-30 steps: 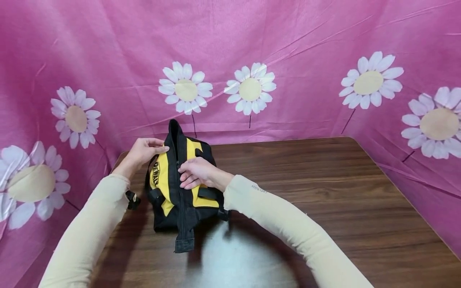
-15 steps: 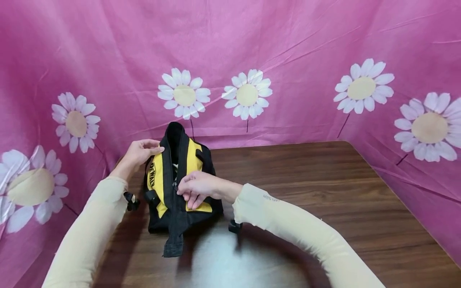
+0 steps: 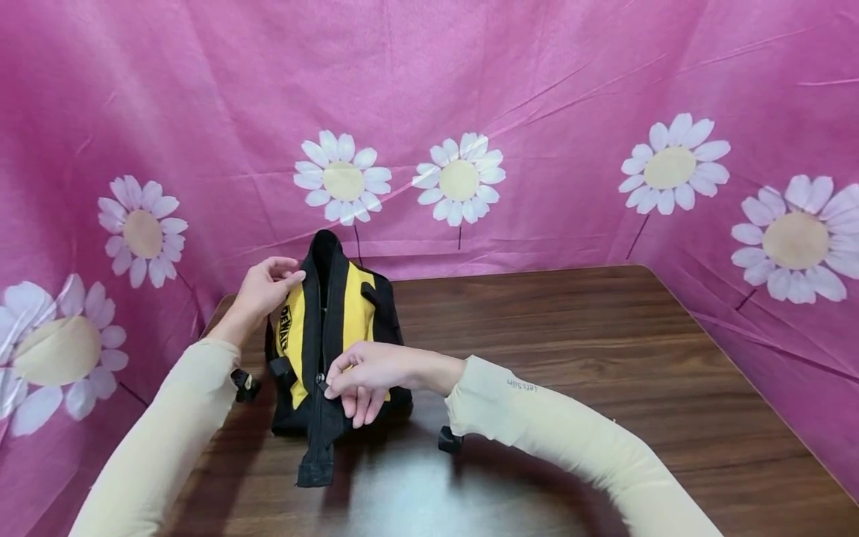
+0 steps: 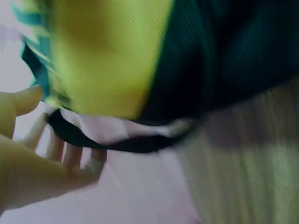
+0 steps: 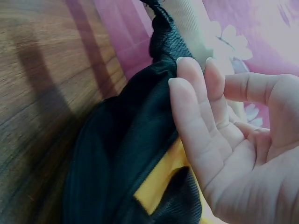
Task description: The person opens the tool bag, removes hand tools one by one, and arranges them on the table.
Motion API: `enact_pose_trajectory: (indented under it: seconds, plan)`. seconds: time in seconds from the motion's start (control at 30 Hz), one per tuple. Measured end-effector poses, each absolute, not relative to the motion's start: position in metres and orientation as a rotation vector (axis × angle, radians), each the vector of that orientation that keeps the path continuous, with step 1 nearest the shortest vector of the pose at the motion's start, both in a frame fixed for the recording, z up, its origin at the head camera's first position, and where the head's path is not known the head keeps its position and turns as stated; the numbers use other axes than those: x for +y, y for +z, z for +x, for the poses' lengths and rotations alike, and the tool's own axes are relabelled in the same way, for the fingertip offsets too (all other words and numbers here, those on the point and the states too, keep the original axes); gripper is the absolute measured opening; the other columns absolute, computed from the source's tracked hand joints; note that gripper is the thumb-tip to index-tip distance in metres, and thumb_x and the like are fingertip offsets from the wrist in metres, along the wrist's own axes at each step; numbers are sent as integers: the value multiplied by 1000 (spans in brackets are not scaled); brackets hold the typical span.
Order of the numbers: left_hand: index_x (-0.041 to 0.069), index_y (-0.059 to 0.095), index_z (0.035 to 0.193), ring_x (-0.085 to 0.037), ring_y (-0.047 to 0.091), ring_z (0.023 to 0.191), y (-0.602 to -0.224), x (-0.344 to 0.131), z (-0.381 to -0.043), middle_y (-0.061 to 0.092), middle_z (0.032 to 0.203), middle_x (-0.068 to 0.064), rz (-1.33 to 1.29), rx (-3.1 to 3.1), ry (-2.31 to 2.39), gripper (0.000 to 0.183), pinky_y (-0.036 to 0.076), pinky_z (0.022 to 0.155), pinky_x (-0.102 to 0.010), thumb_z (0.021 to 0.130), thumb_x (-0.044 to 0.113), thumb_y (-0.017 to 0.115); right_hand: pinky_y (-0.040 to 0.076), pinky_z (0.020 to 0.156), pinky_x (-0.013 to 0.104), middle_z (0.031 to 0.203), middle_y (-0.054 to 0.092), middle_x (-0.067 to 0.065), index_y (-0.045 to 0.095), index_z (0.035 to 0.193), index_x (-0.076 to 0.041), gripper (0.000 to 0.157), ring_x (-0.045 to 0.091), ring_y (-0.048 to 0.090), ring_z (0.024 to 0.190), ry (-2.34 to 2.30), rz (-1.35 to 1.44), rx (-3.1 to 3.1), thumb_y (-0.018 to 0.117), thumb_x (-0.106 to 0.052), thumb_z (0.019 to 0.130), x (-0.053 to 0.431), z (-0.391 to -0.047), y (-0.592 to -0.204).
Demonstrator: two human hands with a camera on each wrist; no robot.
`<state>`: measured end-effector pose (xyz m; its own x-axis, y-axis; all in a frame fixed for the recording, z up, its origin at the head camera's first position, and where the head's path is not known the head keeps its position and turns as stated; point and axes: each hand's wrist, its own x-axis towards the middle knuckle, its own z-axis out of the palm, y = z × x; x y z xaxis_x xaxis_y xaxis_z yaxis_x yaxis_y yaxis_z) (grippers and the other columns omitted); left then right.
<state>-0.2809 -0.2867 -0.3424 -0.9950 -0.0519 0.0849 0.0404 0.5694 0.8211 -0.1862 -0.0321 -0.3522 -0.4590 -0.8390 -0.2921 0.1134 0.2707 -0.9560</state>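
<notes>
On the left part of the table (image 3: pixel 537 335) there's a black and yellow bag (image 3: pixel 334 321), DEWALT lettering (image 3: pixel 283 328) on its left side. The top gapes at the far end, but closer in the zip looks done up, and the black end tab (image 3: pixel 315 466) sticks out toward the person. Left hand (image 3: pixel 263 289) has the thumb and fingers pinching the bag's upper left edge; from the left wrist you can see the other fingers spread out by a dark strap (image 4: pixel 131 143), though that view's pretty blurry. Right hand (image 3: pixel 376 373) has thumb and index clamped on the zipper pull (image 3: pixel 323 385), with the remaining fingers loosely bent below. Both arms are in cream sleeves (image 3: pixel 570 403), and there's a pink cloth (image 3: pixel 429 60) with big white daisies (image 3: pixel 343 180) behind it all.
</notes>
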Motion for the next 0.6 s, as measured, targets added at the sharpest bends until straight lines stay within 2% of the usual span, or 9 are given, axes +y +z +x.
enact_pose_trajectory:
  seconds: [0.13,0.23,0.37,0.47,0.53,0.6]
  plan:
    - [0,41,146,-37,49,126,-328,-277,-255,48,139,-26,-73,-2688,-1375,68,44,101,-45,100,44,63,60,56,35,72,69,14,63,93,-4,12,23,71,59,-1357,-686,1598,61,-13,100,-31,-186,-359]
    - [-3,36,147,-41,46,127,-320,-273,-234,46,139,-29,-157,-2785,-1367,73,41,104,-53,99,45,63,61,59,38,74,69,15,63,96,-4,12,24,72,61,-1370,-688,1586,60,-16,101,-30,-185,-362]
    - [-6,31,147,-38,50,118,-318,-267,-216,46,134,-30,-262,-3008,-1306,77,45,96,-49,98,42,66,61,60,39,75,69,14,63,99,-5,14,24,72,62,-1381,-680,1579,59,-18,101,-29,-184,-364]
    - [-8,27,143,-32,57,96,-323,-267,-212,43,124,-29,-270,-3122,-1276,79,49,82,-41,97,42,69,61,60,37,75,69,13,63,100,-5,14,24,72,62,-1391,-679,1571,58,-18,102,-29,-184,-366]
    - [-8,26,138,-29,54,82,-327,-269,-211,40,116,-27,-225,-3172,-1236,81,48,71,-37,95,44,70,61,60,37,75,69,12,63,101,-5,14,23,72,63,-1396,-682,1565,58,-19,102,-29,-184,-367]
    - [-9,24,133,-30,53,85,-332,-273,-211,39,114,-26,-163,-3222,-1184,84,46,71,-36,94,50,69,62,61,38,75,69,12,63,102,-5,14,24,72,63,-1402,-689,1558,58,-19,102,-29,-185,-368]
